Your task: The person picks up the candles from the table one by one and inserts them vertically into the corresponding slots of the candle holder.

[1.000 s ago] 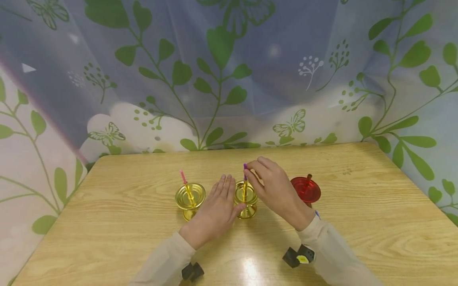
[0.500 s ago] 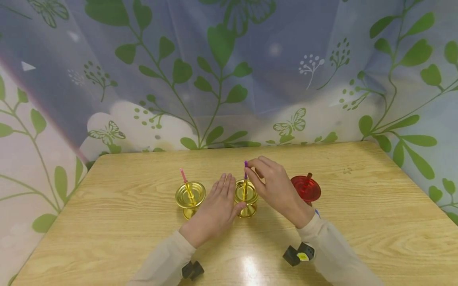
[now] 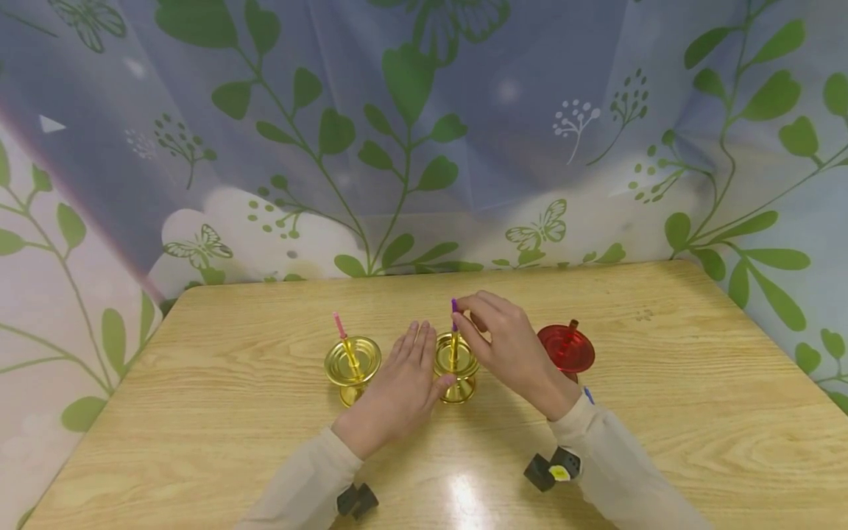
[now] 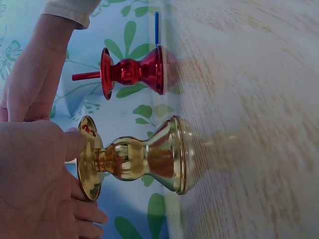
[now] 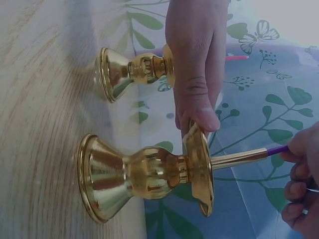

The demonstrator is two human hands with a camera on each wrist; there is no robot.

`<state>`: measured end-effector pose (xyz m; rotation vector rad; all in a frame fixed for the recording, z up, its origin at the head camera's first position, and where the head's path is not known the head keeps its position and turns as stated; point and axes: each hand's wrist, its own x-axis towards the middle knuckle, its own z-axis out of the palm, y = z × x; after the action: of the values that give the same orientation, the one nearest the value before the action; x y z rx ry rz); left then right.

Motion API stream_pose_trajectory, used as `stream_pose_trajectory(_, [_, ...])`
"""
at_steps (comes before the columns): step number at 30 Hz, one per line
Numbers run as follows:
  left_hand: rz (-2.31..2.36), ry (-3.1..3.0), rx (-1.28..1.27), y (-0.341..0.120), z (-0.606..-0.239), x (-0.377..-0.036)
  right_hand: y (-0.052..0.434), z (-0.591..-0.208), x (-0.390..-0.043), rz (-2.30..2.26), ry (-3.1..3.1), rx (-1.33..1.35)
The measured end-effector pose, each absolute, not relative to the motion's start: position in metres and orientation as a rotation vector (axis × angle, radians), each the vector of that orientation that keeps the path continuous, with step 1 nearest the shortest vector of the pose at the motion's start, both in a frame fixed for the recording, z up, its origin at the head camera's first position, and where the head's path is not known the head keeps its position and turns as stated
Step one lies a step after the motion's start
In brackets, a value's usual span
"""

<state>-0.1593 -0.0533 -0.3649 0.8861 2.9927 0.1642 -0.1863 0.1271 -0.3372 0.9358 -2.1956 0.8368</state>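
Observation:
My right hand (image 3: 510,346) pinches a thin purple candle (image 3: 455,303) between thumb and fingertips. The candle's lower end meets the upright tube of the middle gold candlestick (image 5: 149,172). With its fingers straight, my left hand (image 3: 397,394) lies along the left side of this candlestick's dish (image 5: 202,172), its thumb at the rim. Left of that hand stands another gold candlestick (image 3: 351,364), with a pink candle (image 3: 338,324) upright in its tube. Beyond my right wrist is a red candlestick (image 3: 567,349), its tube bare.
A thin blue candle (image 4: 157,28) lies on the wooden table (image 3: 695,412) by the red candlestick's base, partly hidden by my right wrist in the head view. A leaf-patterned cloth (image 3: 503,147) hangs behind the table's far edge.
Both hands keep nearly the same place throughout. The purple candle stays in my right fingertips over the middle candlestick, with only slight shifts.

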Motion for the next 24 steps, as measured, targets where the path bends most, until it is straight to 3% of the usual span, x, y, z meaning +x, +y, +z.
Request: stream_pose_trajectory(24, [0.183, 2.98, 0.883, -0.0535, -0.3648, -0.159, 0.1304, -0.3401, -0.1886, 0.9, -2.152, 0.98])
